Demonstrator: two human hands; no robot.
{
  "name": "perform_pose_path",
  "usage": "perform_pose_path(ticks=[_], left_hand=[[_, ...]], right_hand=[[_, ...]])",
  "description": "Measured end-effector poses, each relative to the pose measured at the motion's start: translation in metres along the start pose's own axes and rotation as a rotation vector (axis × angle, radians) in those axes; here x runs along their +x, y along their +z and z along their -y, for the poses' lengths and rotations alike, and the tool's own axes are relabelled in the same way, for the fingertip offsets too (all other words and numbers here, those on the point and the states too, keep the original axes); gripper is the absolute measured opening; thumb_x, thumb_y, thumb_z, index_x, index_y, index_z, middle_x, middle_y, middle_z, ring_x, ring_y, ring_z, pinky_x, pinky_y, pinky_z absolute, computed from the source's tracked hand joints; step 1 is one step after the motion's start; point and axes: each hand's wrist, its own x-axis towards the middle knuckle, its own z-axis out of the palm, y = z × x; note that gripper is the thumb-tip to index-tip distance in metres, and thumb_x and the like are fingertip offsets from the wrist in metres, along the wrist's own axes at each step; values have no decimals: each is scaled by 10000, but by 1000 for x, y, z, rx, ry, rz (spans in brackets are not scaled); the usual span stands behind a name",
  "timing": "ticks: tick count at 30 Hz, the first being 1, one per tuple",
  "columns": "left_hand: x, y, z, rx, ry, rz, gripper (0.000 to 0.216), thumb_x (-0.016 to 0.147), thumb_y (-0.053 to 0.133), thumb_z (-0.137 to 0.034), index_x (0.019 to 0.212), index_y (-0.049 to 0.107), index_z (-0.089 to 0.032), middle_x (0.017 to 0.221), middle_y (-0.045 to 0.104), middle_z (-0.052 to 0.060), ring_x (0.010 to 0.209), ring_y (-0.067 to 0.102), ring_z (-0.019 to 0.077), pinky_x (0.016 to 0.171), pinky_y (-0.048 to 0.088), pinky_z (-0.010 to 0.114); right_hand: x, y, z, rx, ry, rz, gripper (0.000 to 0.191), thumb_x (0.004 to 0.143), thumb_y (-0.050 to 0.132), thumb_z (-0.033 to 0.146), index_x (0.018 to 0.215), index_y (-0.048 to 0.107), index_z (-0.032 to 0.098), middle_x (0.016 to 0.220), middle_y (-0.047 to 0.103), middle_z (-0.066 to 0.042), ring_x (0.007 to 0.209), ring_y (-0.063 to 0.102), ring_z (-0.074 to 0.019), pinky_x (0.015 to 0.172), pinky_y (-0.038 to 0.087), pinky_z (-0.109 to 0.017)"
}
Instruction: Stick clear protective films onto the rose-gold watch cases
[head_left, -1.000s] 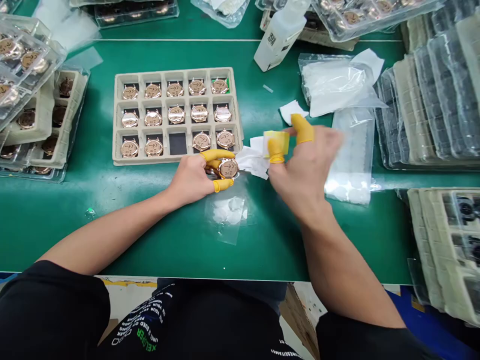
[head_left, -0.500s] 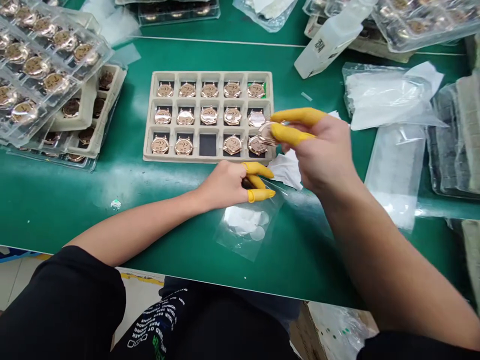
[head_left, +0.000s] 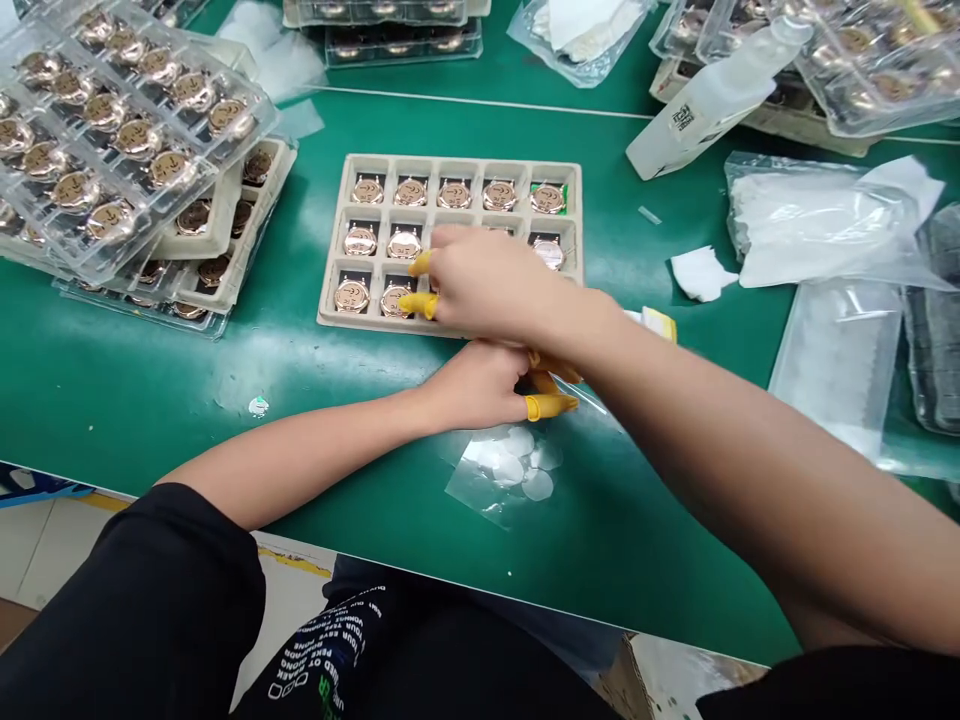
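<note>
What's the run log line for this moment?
right hand: over watch tray; left hand: by tray's near edge; holding: unclear for both; pale discs: near left hand

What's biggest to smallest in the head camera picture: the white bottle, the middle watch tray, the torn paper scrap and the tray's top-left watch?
1. Middle watch tray
2. White bottle
3. Torn paper scrap
4. Top-left watch

All four look clearly different.

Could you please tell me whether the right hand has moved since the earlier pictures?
Yes, the right hand has moved left relative to the tray, from its right side to over its middle.
</note>
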Motion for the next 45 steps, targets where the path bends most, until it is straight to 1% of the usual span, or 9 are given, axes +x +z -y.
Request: perform_pose_path(ticks=[5,8,15,20,28,33,36,40,45], left_hand=[[-1,1,5,122,-5,-54,321,891,720,-271,1186,718,-143,1257,786,119,1256,712,349,1096,583,486],[-3,0,4,141,0,-43,350,877,721,-258,1214,709,-163,1280,780,113,1258,708,351,1093,585,490],[0,-6,-4,37,-63,-60,258,846,801,-353,1021,783,-163,882,813,56,856,764,245,845,622,374],[1,-4,-9,-201,-155,-85,625,718,898,-326,1301,725,-184,901,815,8,820,763,172,790,610,277],[-3,-2,-11,-97,-165,-202,544,714,881,-324,1234,767,-214,843,795,-9,727,718,148,746,604,281],[-3,1,-10,-115,-190,-230,552,722,864,-279,1256,745,-212,822,793,-8,726,728,156,756,612,297],[-2,2,-10,-154,-199,-241,506,712,862,-258,1203,754,-204,810,783,-12,728,728,151,756,613,289],[-1,0,-11,-213,-212,-245,482,722,838,-229,1192,744,-177,832,780,-9,743,730,145,752,608,275],[2,-3,-12,-20,-177,-199,351,718,816,-184,1059,737,-166,915,793,28,881,752,218,788,614,332]], right_hand=[[18,22,23,-15,8,-131,330,818,615,34,1112,732,124,1243,681,-193,808,616,-217,678,404,-350],[14,22,22,143,14,-190,235,881,637,137,1099,716,174,1093,726,-140,814,617,-222,689,449,-342],[-93,18,-11,851,352,-604,452,946,713,505,1324,606,281,834,670,-11,734,650,-188,673,542,-353],[-144,46,-41,1373,498,-451,601,647,951,459,1099,623,238,581,519,100,487,449,-94,478,362,-250],[-137,64,-20,1454,626,-596,563,658,964,480,1060,639,257,644,546,90,464,392,-74,418,306,-238],[-138,67,-26,1503,607,-496,602,658,961,502,1093,615,271,596,510,109,415,325,-70,380,262,-237],[-140,71,-33,1327,546,-541,530,751,879,540,1131,615,281,626,508,84,459,393,-103,427,348,-270],[-139,60,-37,508,410,-827,352,860,762,472,1135,701,260,897,661,-73,799,613,-241,714,521,-433],[-97,24,-28,215,50,-509,308,981,601,356,1245,735,272,1257,730,-131,1251,570,-379,1029,440,-592]])
